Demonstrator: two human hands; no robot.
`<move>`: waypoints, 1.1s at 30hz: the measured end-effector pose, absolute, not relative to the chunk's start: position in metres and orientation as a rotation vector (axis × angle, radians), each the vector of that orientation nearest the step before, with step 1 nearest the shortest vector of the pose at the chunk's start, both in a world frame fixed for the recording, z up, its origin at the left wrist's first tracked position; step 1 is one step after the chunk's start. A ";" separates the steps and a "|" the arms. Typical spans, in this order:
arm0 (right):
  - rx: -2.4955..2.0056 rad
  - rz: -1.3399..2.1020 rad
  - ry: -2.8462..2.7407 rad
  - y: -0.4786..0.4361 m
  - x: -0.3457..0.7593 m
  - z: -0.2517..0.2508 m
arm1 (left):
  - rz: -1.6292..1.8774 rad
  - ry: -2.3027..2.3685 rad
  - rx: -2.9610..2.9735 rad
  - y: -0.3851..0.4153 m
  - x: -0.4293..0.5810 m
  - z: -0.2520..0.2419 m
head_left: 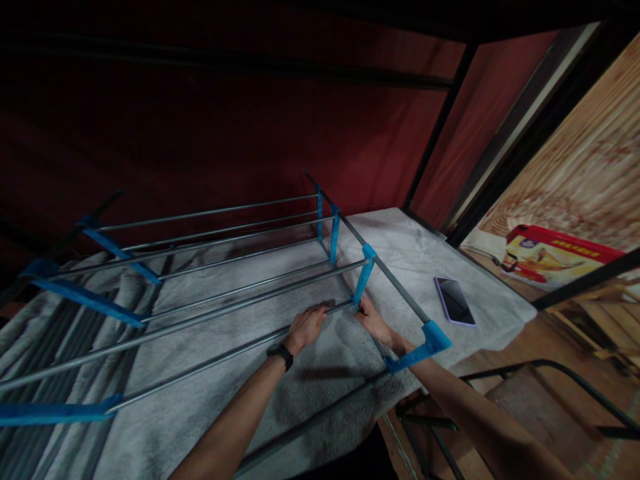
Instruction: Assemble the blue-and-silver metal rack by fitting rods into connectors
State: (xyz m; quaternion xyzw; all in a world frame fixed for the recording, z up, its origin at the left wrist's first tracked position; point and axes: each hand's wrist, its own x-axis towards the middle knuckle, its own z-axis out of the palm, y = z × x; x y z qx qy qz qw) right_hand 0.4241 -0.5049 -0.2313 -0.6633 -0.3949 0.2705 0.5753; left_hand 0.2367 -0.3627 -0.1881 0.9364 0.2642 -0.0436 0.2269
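A rack frame of grey metal tubes (pixel 200 301) and blue plastic connectors (pixel 364 277) lies across a pale, fuzzy blanket (pixel 190 413). My left hand (pixel 306 328), with a black watch on the wrist, is closed round a lower tube (pixel 225 352) close to its right end. Where that tube meets the bottom of the middle blue connector, my right hand (pixel 373 323) grips the connector, its fingers partly hidden. A blue corner connector (pixel 425 347) sits over my right forearm.
A phone (pixel 454 301) lies on the blanket to the right. Loose tubes (pixel 55 360) are bundled at the left. Dark metal posts (pixel 440 127) and a red panel (pixel 250 133) stand behind. A metal-framed chair (pixel 545 407) and a red-yellow box (pixel 555 257) are at the right.
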 end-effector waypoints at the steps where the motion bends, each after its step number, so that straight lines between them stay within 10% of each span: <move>1: -1.548 0.641 -0.934 -0.505 0.424 -0.231 | -0.115 0.727 2.580 -0.363 0.237 -0.188; 33: -1.559 0.600 -0.985 -0.504 0.426 -0.241 | -0.062 0.687 2.528 -0.360 0.237 -0.194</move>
